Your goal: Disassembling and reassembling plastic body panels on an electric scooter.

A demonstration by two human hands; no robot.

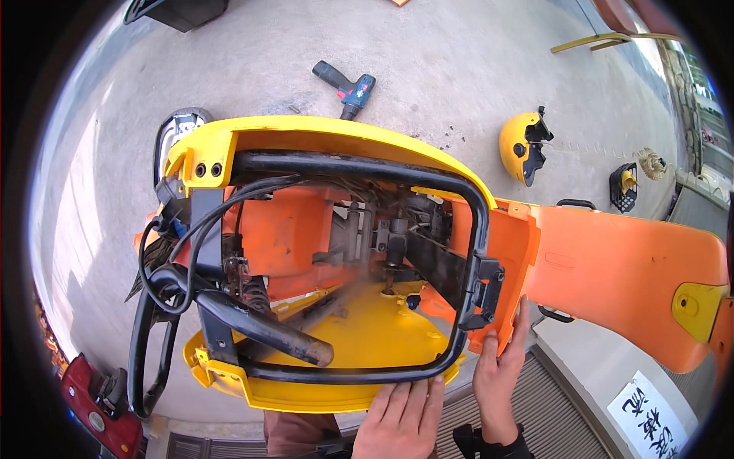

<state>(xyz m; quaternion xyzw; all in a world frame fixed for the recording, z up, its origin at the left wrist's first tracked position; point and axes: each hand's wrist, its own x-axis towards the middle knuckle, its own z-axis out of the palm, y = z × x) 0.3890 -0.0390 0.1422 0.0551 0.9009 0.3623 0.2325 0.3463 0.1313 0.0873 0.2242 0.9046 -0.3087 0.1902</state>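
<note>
In front of me is the opened rear body of a scooter, with a yellow side panel (336,325) on the near side and a yellow panel (336,128) on the far side. A black tube frame (329,375) loops around the orange inner parts. My left hand (401,421) lies with its fingers stretched over the near yellow panel's lower edge, close to the tube. My right hand (497,382) grips the edge of an orange plastic panel (508,260), thumb on one side and fingers at the other. Black cables (199,229) loop at the left.
Beyond the scooter, a cordless drill (352,92) and a yellow helmet (526,145) lie on the concrete. A long orange cover (619,275) extends right. A maroon vehicle (99,405) is lower left, a black bin (180,9) upper left, a white paper sign (650,417) lower right.
</note>
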